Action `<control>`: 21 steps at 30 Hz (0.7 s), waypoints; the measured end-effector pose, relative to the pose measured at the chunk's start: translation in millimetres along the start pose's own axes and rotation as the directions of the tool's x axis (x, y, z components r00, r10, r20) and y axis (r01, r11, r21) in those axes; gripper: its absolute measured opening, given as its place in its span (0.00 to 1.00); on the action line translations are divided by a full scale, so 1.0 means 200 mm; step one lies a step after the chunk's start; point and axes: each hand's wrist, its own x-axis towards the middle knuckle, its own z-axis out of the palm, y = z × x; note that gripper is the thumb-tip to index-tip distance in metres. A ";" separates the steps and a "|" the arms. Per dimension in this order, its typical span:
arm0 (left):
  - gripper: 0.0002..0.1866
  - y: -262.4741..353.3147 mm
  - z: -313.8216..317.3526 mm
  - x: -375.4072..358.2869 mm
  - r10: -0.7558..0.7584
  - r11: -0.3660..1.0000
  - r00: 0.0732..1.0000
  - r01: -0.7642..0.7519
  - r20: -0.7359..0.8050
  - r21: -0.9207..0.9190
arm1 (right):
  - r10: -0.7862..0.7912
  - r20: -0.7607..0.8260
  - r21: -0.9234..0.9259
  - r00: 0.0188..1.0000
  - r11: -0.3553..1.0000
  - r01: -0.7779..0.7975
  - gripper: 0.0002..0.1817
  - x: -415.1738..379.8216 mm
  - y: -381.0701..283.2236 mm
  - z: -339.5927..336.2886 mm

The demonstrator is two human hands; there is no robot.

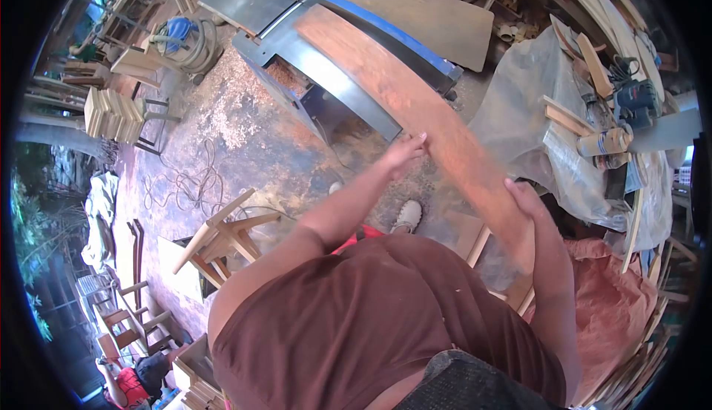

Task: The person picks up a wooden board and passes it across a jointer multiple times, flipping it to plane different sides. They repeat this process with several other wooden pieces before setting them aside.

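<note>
A long reddish-brown wooden plank [415,106] lies with its far end on the metal bed of a jointer [326,69]. Its near end reaches back beside my body on the right. My right hand [526,199] grips the plank's right edge near this end, thumb on top and the other fingers hidden. At the left edge, just past the end of the metal bed, my left hand [406,155] has its fingers stretched out, with the tips at the wood. Along the bed's far side runs the blue-topped fence [356,13].
Wood shavings [233,106] and a looped cord [189,180] lie on the floor at left. A wooden stool [222,239] stands near my left arm. A blue-topped vacuum [178,31] is farther off. Plastic sheeting [519,91] and a power tool [634,91] are at right.
</note>
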 end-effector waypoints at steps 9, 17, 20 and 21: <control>0.36 0.67 -0.20 0.31 0.685 -0.205 0.686 -0.140 0.244 0.969 | 0.050 0.048 0.010 0.998 0.999 -0.051 0.40 0.44 -0.06 -0.13; 0.51 0.72 -0.33 0.68 0.658 -0.357 0.743 0.168 0.119 0.919 | -0.034 -0.064 -0.131 0.997 0.991 0.025 0.33 0.52 -0.18 -0.14; 0.52 0.72 -0.34 0.66 0.645 -0.363 0.757 0.178 0.108 0.915 | -0.390 -0.508 -0.351 0.768 0.908 0.229 0.26 0.52 -0.37 -0.04; 0.52 0.72 -0.34 0.65 0.660 -0.378 0.736 0.152 0.151 0.913 | -0.496 -0.419 -0.332 0.761 0.863 0.379 0.23 0.49 -0.53 0.02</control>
